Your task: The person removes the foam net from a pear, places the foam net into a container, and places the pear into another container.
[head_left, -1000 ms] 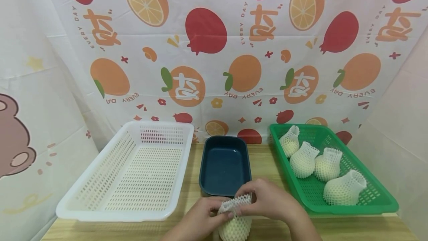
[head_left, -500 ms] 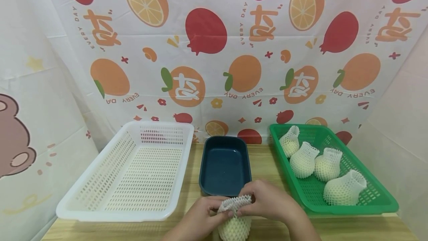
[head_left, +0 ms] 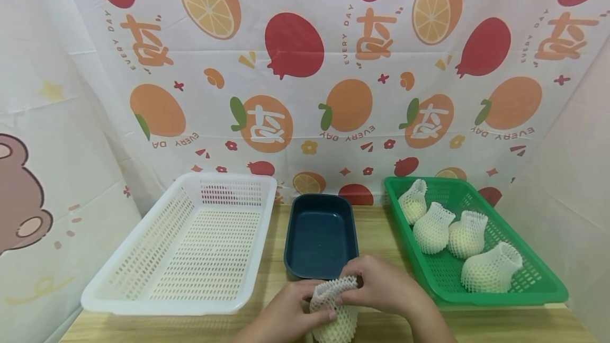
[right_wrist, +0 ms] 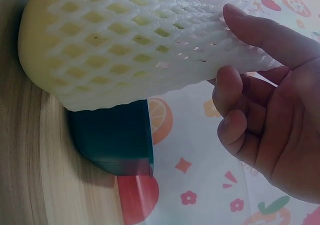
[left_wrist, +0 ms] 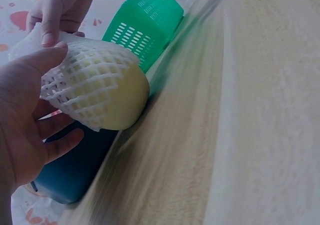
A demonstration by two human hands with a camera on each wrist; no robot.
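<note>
A pale yellow round fruit [left_wrist: 134, 102] sits at the table's front edge in a white foam net sleeve [head_left: 326, 296]. Its bare bottom end shows in both wrist views. My left hand [head_left: 289, 308] holds the left side of the sleeve, thumb in front and fingers behind; in the left wrist view the lower fingers [left_wrist: 65, 145] are spread off it. With thumb and index finger, my right hand [head_left: 383, 286] pinches the sleeve's open upper end, while its other fingers [right_wrist: 231, 130] curl loosely below. The fruit's upper part is hidden by the netting.
Just behind the hands stands a dark blue tray [head_left: 320, 274]. To the left is a white perforated basket [head_left: 167, 306]. A green basket [head_left: 500, 297] on the right holds several net-sleeved fruits [head_left: 431, 229]. A fruit-printed cloth [head_left: 305, 158] hangs behind.
My left thumb has slid a little down the sleeve, and more of the net's upper left edge shows. The right hand stays at the net's upper end; the baskets and tray are unmoved.
</note>
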